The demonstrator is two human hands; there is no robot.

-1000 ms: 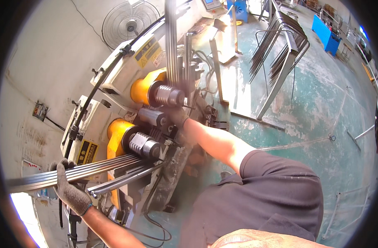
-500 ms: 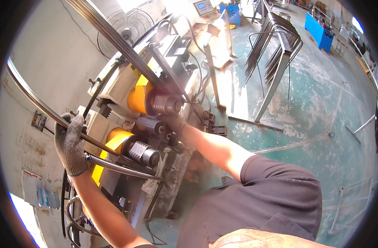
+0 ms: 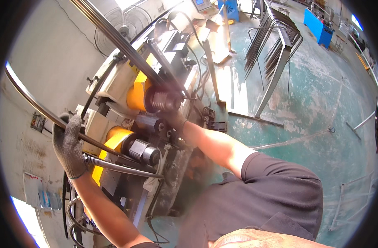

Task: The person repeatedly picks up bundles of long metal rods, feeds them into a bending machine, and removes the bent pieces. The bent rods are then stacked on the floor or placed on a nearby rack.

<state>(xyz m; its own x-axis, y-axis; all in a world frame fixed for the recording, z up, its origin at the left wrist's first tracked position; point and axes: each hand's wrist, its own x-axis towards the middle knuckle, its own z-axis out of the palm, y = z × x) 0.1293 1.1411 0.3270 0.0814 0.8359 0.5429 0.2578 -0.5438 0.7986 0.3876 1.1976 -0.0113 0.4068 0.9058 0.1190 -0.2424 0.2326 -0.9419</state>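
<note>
My left hand (image 3: 69,144), in a grey knit glove, is closed round a long thin metal rod (image 3: 32,102). The rod runs from the upper left, through the hand, down to the machine beside a lower black ribbed roller (image 3: 141,152) with a yellow collar (image 3: 119,138). My right hand (image 3: 176,120), in a dark glove, reaches in just under the upper ribbed roller (image 3: 166,101), near a dark block (image 3: 149,124). Its fingers are blurred and partly hidden there, so I cannot tell what they hold. Below my left hand a corrugated hose (image 3: 123,168) crosses the machine.
Several long metal bars (image 3: 114,39) slant from the top to the upper roller. A fan (image 3: 123,29) stands behind the machine by the wall. To the right, a metal rack (image 3: 276,72) holds many bent rods. A blue machine (image 3: 318,28) stands farther off.
My right hand has shifted slightly and its fingers show less beneath the upper roller. My left hand keeps its grip on the rod. The view has moved a little.
</note>
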